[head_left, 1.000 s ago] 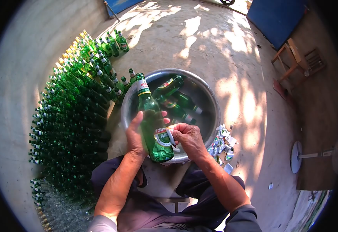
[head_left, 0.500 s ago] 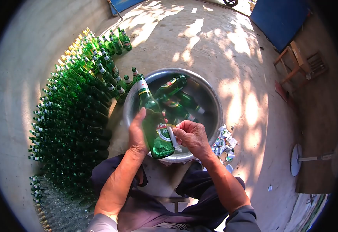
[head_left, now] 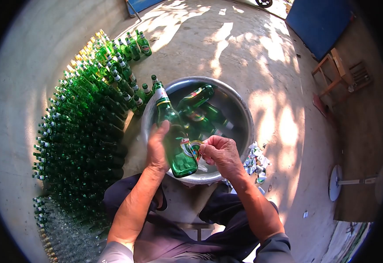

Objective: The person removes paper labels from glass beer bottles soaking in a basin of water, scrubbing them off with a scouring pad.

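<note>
Left hand (head_left: 157, 149) grips a green bottle (head_left: 174, 138) above a metal basin (head_left: 249, 144); right fingers (head_left: 208, 149) pinch its peeling label (head_left: 196, 148)

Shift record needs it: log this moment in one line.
left hand: holds green beer bottle; right hand: pinches partly lifted label; metal basin: more bottles in water; label scraps: beside basin

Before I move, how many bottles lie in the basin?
3 visible in the basin: a far bottle, a middle bottle and a near bottle. The held bottle may hide more.
</note>
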Action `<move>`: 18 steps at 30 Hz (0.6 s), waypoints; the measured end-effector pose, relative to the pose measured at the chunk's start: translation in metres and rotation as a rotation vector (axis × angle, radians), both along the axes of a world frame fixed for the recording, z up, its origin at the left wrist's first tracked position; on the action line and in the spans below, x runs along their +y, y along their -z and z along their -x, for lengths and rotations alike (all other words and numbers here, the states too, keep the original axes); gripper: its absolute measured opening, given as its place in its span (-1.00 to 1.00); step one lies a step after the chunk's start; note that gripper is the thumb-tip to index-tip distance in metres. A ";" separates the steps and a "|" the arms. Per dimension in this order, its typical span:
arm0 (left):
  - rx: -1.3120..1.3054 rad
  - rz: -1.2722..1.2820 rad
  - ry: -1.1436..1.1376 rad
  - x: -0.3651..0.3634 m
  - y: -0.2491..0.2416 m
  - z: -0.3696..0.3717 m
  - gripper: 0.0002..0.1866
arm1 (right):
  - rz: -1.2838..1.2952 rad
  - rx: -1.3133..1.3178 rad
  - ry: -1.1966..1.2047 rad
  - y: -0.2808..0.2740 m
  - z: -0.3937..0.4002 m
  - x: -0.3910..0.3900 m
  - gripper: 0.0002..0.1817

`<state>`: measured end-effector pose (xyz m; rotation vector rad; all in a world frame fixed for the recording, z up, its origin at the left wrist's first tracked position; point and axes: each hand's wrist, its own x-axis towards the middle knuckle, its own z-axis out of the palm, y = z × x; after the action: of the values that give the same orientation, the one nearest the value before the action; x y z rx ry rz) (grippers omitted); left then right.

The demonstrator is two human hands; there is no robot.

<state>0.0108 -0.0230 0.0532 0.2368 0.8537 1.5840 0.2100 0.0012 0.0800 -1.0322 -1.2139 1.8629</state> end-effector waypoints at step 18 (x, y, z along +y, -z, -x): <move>0.239 -0.010 -0.053 -0.002 -0.013 -0.005 -0.74 | 0.283 0.473 0.023 0.004 -0.011 0.006 -0.88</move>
<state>0.0163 -0.0248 0.0664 0.4200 1.0430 1.6304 0.2213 0.0074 0.0757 -0.6791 -0.6738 2.1427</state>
